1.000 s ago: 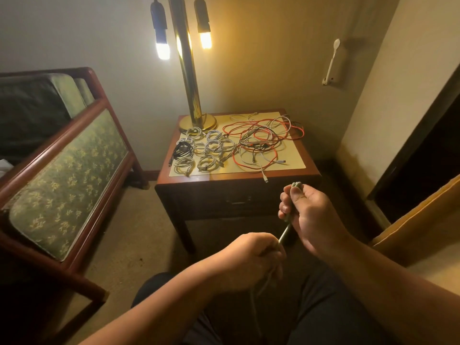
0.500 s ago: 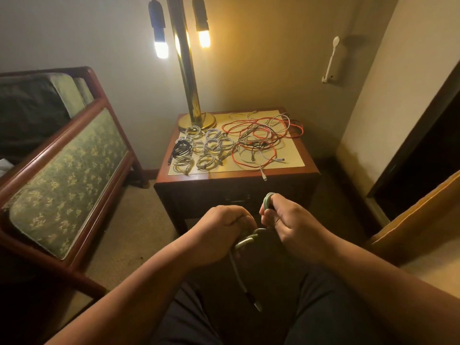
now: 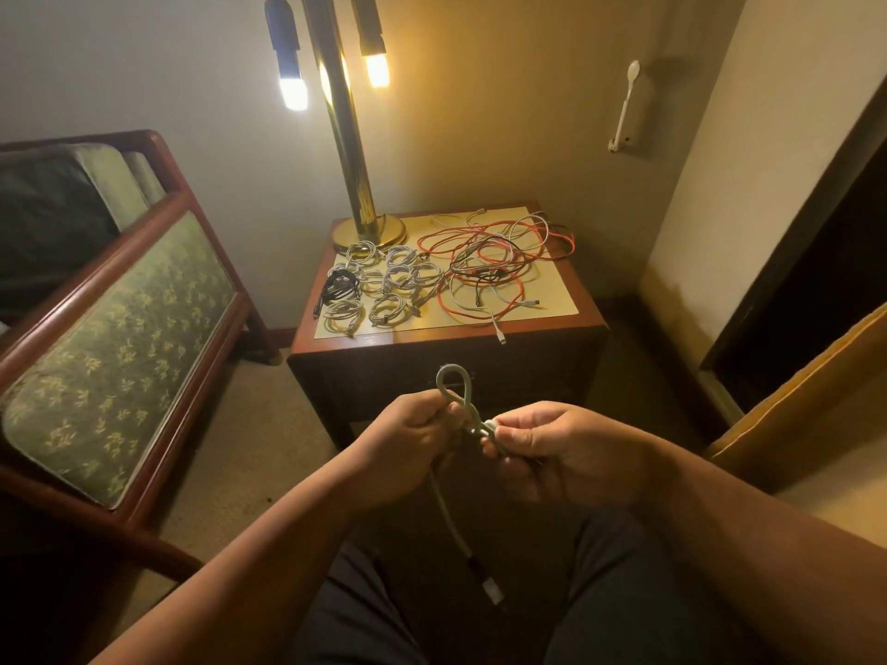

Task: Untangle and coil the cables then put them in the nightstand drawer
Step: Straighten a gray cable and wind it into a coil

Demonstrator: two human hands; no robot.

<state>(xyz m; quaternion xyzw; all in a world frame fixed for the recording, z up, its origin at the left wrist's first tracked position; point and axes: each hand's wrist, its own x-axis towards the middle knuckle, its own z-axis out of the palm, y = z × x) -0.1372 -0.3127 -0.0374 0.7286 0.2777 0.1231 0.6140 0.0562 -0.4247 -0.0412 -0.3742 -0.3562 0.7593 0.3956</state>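
1. My left hand [image 3: 413,439] grips a pale grey braided cable [image 3: 444,506], fingers curled round it, with a small loop standing above the fist.
2. My right hand [image 3: 561,453] pinches the same cable just beside the left, thumb and fingertips closed on it.
3. The cable's free end hangs between my knees, white plug [image 3: 492,590] lowest.
4. The dark wooden nightstand's surface [image 3: 552,290] carries small pale coiled cables [image 3: 384,285] on the left and a tangle of red, white and black cables [image 3: 494,266] on the right.

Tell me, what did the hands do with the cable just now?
The left hand rose to meet the right hand, folding the grey cable into a loop above them; both still grip it. The coils and tangle on the nightstand stayed put.
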